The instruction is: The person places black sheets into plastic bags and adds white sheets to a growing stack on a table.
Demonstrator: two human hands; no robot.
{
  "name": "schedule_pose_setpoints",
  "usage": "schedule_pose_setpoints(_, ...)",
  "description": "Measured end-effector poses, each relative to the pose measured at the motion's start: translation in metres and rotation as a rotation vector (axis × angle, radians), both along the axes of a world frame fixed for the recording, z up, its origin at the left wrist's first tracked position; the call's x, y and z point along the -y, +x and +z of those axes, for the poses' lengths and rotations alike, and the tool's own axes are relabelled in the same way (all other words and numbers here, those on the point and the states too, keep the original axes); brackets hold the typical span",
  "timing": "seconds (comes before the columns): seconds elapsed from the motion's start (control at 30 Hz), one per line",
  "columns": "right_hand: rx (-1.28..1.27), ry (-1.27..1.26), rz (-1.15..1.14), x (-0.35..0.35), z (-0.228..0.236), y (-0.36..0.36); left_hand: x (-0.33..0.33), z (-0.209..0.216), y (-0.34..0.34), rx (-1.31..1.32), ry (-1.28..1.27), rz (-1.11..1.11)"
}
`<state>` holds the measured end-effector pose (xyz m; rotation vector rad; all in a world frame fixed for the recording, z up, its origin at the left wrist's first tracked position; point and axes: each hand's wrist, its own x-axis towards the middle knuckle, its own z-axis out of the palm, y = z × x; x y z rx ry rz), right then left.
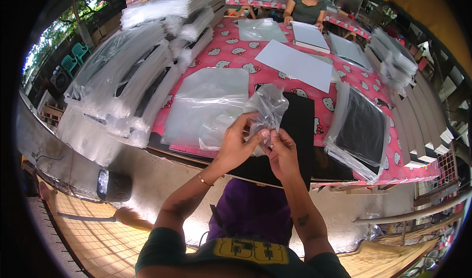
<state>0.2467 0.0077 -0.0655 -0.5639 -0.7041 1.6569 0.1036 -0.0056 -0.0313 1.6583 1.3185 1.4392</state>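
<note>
A crumpled clear plastic bag point(269, 106) is bunched up between my two hands, above the table's near edge. My left hand point(242, 139) pinches its lower part from the left. From the right, my right hand point(281, 150) closes on the same bunched plastic, fingertips close to the left thumb. Beneath the hands lies a flat black sheet point(300, 123), partly hidden by the bag and my right hand. Just left of it, flat clear plastic bags point(209, 98) are spread on the pink patterned tablecloth point(228, 39). To the right rests a stack of black sheets in clear plastic point(363, 130).
Tall piles of plastic-wrapped sheets point(128, 71) line the left side. A white sheet point(297, 64) lies farther back. Across the table, a person point(307, 7) touches a white stack point(310, 36). Thick grey stacks point(425, 116) stand at the right edge. A dark bin point(115, 184) sits on the floor.
</note>
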Motion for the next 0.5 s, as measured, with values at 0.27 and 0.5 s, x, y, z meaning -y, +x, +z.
schedule_pose_setpoints(0.27, -0.153, 0.227, -0.109, 0.013, -0.019, 0.018, -0.023, -0.019, -0.013, -0.070, 0.153, 0.307)
schedule_pose_setpoints(0.5, -0.223, 0.203, 0.250, -0.003, 0.004, 0.075, -0.006, -0.027, -0.029, -0.566, 0.241, 0.103)
